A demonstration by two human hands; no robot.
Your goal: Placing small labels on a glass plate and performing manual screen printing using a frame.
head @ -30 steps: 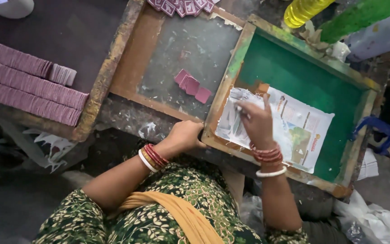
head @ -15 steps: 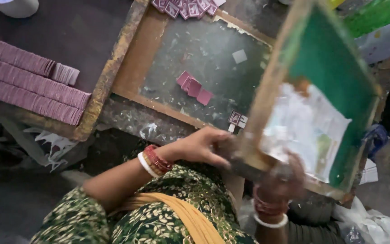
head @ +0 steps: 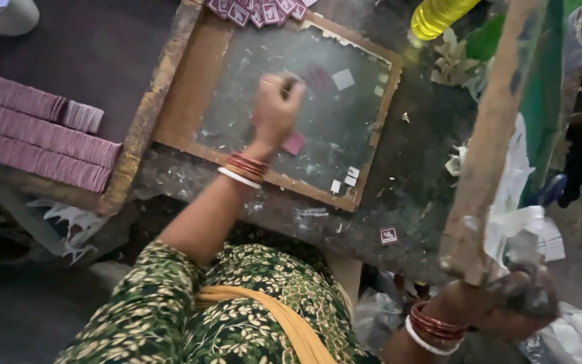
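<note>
Head view. The left hand (head: pixel 274 108) is stretched forward over the glass pane (head: pixel 291 114) set in a wooden frame (head: pixel 193 87). Its fingers are curled closed, pinching a small thin object that is too blurred to identify. The hand lies just above a few pink cards (head: pixel 296 143) on the pane; one card shows at the wrist side of the hand, others are blurred behind the knuckles. Red and white bangles (head: pixel 242 168) circle the left wrist.

The right hand (head: pixel 506 303) is at the lower right, fingers closed around the bottom corner of the screen frame (head: pixel 490 148). The screen frame is tilted up on edge, nearly vertical, well apart from the pane. Its green mesh (head: pixel 547 87) faces right, with white paper (head: pixel 516 182) stuck to it. Red and white bangles (head: pixel 432 327) circle the right wrist.

A row of printed pink cards (head: pixel 257 12) lies along the top edge of the wooden frame. Small white squares (head: pixel 343 79) lie on the pane. One printed card (head: pixel 389 234) lies alone on the table below the frame. Pink card stacks (head: pixel 35 135) are laid in rows at the left. A yellow bottle (head: pixel 439 15) lies at the top.
</note>
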